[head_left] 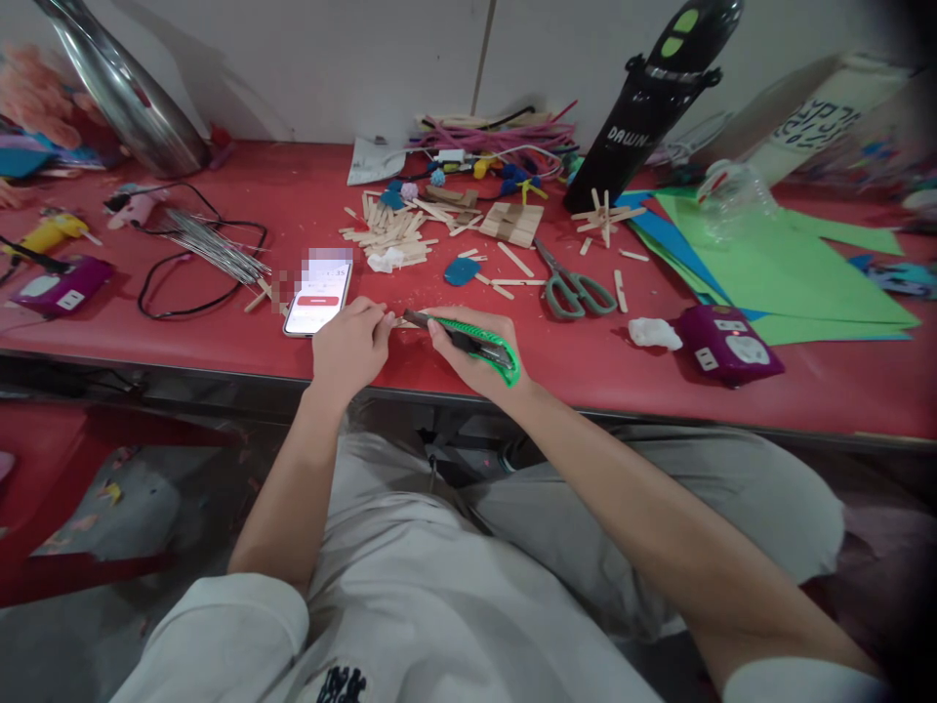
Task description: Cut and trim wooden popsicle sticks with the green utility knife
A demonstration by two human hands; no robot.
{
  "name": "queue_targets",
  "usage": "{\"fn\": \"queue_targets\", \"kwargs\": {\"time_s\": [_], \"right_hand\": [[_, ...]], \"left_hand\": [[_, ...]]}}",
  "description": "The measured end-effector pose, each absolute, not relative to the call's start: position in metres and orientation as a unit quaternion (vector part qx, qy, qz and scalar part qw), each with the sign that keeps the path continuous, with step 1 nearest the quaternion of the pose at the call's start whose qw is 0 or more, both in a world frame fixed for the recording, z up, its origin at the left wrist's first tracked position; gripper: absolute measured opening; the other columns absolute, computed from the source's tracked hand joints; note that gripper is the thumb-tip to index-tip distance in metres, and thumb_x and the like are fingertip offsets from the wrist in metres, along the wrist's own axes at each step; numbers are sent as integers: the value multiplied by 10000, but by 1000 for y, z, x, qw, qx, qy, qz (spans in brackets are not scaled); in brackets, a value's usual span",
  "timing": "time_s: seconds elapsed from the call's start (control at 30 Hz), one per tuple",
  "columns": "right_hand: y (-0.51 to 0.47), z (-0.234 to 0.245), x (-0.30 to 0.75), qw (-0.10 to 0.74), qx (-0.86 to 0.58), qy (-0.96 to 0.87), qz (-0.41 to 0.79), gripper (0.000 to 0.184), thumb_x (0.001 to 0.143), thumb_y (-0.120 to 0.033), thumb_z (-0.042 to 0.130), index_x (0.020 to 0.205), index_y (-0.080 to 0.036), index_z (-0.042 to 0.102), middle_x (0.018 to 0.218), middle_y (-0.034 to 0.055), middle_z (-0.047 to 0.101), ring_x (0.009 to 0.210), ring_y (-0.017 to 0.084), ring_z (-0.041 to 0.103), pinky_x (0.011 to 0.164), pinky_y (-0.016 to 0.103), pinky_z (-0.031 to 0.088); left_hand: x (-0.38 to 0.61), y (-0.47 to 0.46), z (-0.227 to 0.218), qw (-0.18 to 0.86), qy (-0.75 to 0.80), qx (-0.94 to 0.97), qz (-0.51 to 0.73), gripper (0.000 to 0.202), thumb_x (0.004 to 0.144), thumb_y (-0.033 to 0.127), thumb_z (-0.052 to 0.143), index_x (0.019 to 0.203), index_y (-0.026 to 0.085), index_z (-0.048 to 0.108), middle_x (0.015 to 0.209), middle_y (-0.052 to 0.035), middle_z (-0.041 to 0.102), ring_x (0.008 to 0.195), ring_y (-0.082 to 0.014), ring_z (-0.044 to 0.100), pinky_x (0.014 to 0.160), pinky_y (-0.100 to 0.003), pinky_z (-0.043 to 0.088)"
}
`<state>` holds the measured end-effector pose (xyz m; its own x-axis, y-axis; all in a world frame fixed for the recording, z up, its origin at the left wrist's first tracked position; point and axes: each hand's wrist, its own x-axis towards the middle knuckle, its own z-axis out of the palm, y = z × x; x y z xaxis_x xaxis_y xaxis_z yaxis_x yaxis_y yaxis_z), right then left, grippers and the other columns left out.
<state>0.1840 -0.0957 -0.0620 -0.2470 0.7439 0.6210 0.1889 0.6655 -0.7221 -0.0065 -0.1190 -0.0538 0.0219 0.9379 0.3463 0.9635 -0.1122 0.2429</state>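
My right hand (pixel 474 363) is closed around a green utility knife (pixel 510 363), its blade end pointing left at the table's front part. Under the blade lies a pale wooden craft stick (pixel 411 324), mostly covered by the hands. My left hand (pixel 349 344) pinches the stick's left end with thumb and fingers. Beside that hand, a phone (pixel 316 305) with a lit screen lies on the table. Past the knife is a small blue piece (pixel 463 271) among loose sticks, and grey-handled scissors (pixel 575 295) lie open to the right.
The red table (pixel 586 376) carries a heap of craft sticks (pixel 391 229), metal wires (pixel 216 246), green paper sheets (pixel 812 268), and purple power adapters, one (pixel 728 344) at right and another (pixel 62 286) at left. A black bottle (pixel 626 132) stands behind. A red stool (pixel 51 469) is at left.
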Motion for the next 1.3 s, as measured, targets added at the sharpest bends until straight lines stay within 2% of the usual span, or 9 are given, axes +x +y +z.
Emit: {"fn": "queue_targets", "kwargs": {"time_s": [0.1,0.27,0.5,0.73,0.83,1.03,1.3], "right_hand": [[-97,-63,183,536,-304,-743,262,182,923,-335,629,938,-212,763,939,57,806,796,189,765,795,311,634],[-97,-63,182,559,-284,-732,266,144,906,-270,645,947,-208,769,950,60,807,818,193,769,807,312,632],[-95,-62,183,544,-293,-738,273,163,919,-288,646,968,-197,773,972,69,803,852,197,765,835,318,622],[-94,-65,182,547,-279,-749,247,158,911,-263,654,946,-171,777,908,76,802,775,187,760,772,296,622],[-94,-66,181,549,-269,-755,237,166,920,-270,638,955,-188,777,920,68,804,788,189,766,779,296,627],[-95,-65,181,553,-277,-747,243,177,929,-318,624,934,-218,770,932,49,808,801,192,772,792,306,637],[-96,-63,183,553,-288,-739,257,146,917,-260,651,969,-182,763,961,70,805,833,181,768,816,289,627]], "left_hand": [[-6,-119,-53,26,-666,-715,-212,356,1029,337,408,981,194,729,1193,-66,723,1027,-232,692,738,-346,494],[-7,-118,-54,30,-665,-715,-214,348,1029,344,420,1024,191,733,1184,-59,727,1032,-227,690,738,-329,496],[-6,-118,-53,28,-667,-714,-211,337,1025,341,432,1010,201,738,1180,-54,725,1036,-219,683,752,-327,501],[-6,-119,-53,32,-666,-715,-212,354,1031,341,424,1008,177,737,1176,-56,727,1034,-216,690,756,-321,499],[-7,-119,-54,37,-665,-715,-212,362,1032,349,429,969,171,738,1181,-53,728,1015,-219,699,733,-325,495],[-7,-118,-54,39,-662,-718,-213,358,1035,352,425,1007,176,736,1177,-56,731,1031,-221,697,731,-331,497],[-6,-118,-54,36,-665,-716,-208,359,1033,358,431,1020,174,739,1168,-60,729,1020,-225,696,723,-334,498]]}}
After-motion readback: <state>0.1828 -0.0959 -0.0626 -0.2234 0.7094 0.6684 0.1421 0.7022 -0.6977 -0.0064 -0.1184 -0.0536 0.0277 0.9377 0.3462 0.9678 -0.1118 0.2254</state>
